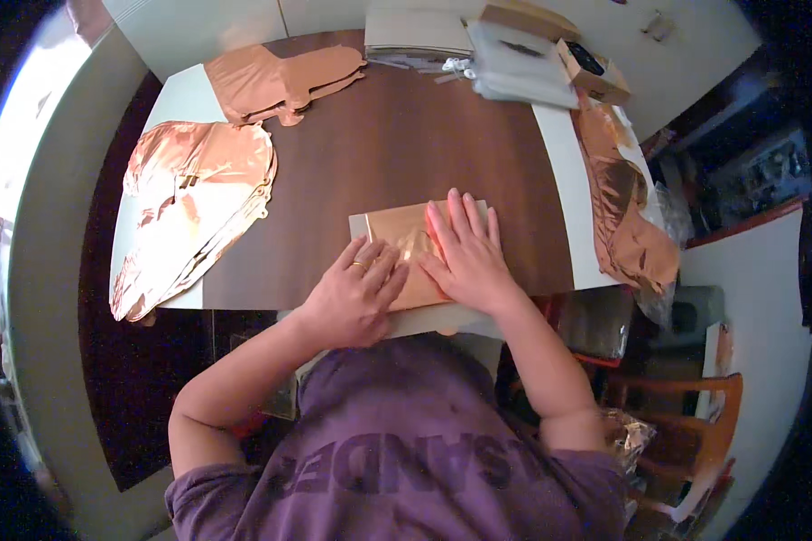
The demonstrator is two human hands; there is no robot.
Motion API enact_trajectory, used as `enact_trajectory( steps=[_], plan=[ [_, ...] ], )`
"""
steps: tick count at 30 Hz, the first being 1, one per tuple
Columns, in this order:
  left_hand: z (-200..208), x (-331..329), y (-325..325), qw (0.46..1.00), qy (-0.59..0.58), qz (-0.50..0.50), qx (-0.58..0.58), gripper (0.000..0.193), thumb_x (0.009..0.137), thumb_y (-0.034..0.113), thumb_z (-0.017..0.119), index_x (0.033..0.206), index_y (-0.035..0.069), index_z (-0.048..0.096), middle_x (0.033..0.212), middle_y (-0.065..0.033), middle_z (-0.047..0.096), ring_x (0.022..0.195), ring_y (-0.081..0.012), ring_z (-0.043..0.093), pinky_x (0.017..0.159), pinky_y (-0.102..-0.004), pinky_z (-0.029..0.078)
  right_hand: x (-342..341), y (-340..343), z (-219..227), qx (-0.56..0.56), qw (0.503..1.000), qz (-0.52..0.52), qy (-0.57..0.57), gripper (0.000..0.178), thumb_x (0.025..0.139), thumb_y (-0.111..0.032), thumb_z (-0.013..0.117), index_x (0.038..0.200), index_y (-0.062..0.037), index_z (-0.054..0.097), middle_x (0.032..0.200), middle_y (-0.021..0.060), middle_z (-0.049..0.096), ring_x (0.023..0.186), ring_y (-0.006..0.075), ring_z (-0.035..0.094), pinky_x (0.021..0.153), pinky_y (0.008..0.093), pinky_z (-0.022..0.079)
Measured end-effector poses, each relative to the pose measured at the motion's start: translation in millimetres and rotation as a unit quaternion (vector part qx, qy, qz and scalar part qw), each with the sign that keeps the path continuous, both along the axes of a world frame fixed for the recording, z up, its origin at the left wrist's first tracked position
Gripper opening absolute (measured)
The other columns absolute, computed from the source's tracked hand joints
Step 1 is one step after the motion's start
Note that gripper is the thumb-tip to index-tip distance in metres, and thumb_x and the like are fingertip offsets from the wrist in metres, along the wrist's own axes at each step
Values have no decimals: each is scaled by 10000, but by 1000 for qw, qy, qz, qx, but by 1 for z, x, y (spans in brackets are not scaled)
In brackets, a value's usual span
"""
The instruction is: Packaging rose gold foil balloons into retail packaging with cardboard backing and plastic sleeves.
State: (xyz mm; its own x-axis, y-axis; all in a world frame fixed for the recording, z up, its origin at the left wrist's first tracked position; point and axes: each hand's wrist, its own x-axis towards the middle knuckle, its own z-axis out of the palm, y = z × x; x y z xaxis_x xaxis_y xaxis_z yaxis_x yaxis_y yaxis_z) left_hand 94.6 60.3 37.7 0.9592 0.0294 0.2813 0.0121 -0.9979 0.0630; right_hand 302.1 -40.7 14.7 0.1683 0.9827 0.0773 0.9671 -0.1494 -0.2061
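A folded piece of copper-coloured foil [421,290], which looks like a flat foil balloon, lies at the table's near edge on a pale flat sheet [359,225]. My right hand [465,257] presses flat on the foil's right side, fingers stretched and spread. On the left side of the foil rests my left hand [361,287], its fingers bent and slightly apart, with a ring on one. The left fingertips touch the foil near its middle; I see nothing clearly gripped in them. Both palms hide part of the foil and the sheet.
Flat copper foil balloons lie in a stack at the left [203,180], another at the far left [253,81], more at the right edge [618,198]. At the back are a cardboard stack [417,32], clear plastic bags [514,68] and a small open box [595,72]. A wooden chair [686,383] stands lower right.
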Motion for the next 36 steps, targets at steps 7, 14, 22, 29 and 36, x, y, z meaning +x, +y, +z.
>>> enact_trajectory(
  steps=[7,14,22,29,36],
  plan=[
    [-24,-5,3,1000,-23,-8,-5,645,694,341,705,1220,-2,559,1278,-221,546,1178,-395,542,1044,-556,388,-2,1,0,7,1000,-4,8,758,940,-522,472,1524,-104,230,1568,254,157,1454,416,154,1144,616,56],
    [-17,10,18,997,-44,9,-61,675,687,355,732,1248,24,556,1302,-193,545,1227,-388,513,1044,-532,397,10,-7,-2,98,987,-19,126,699,932,-389,554,1501,-94,276,1552,249,209,1442,392,206,1166,537,109],
    [-17,8,32,993,-84,-40,-70,516,651,172,706,1131,16,598,1217,-166,585,1142,-355,570,1011,-461,455,6,-109,20,81,913,-307,258,223,882,-230,681,889,-10,646,744,83,659,640,218,648,606,328,507],
    [0,13,50,989,-9,-75,-127,573,734,257,698,1246,26,583,1300,-190,570,1221,-378,532,1063,-485,413,-2,-122,13,31,697,-229,679,226,925,-138,594,1101,4,597,864,79,658,655,153,644,585,286,549],
    [-12,5,54,988,-36,-77,-129,550,768,229,642,1273,23,572,1290,-197,572,1200,-386,547,1042,-494,430,137,-212,89,66,824,-285,485,186,899,-101,560,1063,-13,579,870,74,668,619,156,636,529,279,537]
  ],
)
